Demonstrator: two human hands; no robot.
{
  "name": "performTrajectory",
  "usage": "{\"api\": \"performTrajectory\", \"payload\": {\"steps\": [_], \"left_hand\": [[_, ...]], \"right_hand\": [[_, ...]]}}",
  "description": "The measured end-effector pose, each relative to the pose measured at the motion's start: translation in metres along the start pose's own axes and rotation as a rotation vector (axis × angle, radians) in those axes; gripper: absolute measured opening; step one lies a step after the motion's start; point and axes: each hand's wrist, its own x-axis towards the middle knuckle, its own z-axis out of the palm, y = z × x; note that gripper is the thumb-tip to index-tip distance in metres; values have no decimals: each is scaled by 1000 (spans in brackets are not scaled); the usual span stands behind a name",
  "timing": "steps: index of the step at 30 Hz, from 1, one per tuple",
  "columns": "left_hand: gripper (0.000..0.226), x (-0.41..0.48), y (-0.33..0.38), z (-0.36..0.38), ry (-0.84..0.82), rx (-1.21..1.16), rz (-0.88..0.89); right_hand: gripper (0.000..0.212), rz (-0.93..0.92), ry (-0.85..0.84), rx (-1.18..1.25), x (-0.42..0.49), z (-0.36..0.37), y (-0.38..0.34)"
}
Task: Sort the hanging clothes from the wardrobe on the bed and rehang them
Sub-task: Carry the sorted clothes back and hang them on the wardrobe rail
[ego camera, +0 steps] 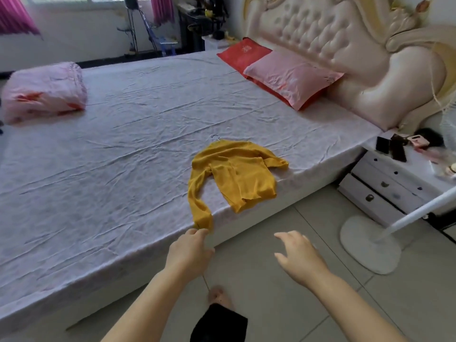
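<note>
A mustard-yellow knit sweater [237,174] lies flat near the bed's front edge, on a thin wire hanger whose hook [215,137] pokes out at the collar. One sleeve trails down to the mattress edge. My left hand [191,248] pinches the cuff of that sleeve at the edge of the bed [98,156]. My right hand [297,255] hovers over the floor to the right, fingers spread and holding nothing. The wardrobe is out of view.
A rolled pink quilt [44,91] sits at the bed's far left and two pillows [278,72] lean by the padded headboard. A white nightstand [394,183] with small items and a white fan stand [370,243] are on the right. My foot [218,296] is on the tiled floor.
</note>
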Motion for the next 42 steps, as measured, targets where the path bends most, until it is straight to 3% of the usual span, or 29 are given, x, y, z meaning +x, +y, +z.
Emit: {"api": "performTrajectory", "payload": {"steps": [3, 9, 16, 25, 30, 35, 42], "left_hand": [[40, 68, 3, -7, -29, 11, -17], [53, 195, 3, -43, -23, 17, -94], [48, 305, 2, -89, 15, -2, -109], [46, 431, -4, -117, 39, -79, -314], [50, 512, -4, -116, 23, -182, -440], [51, 586, -11, -102, 16, -196, -451], [50, 661, -44, -77, 8, -151, -420]], "right_hand": [[48, 1, -23, -16, 69, -13, 8], [47, -13, -110, -38, 204, -51, 3], [49, -81, -156, -75, 338, -91, -13], [49, -255, -316, -172, 538, -106, -28], [48, -317, -465, -202, 667, -89, -27], [45, -334, -562, -272, 785, -45, -34], [41, -322, -566, -283, 901, 29, -50]]}}
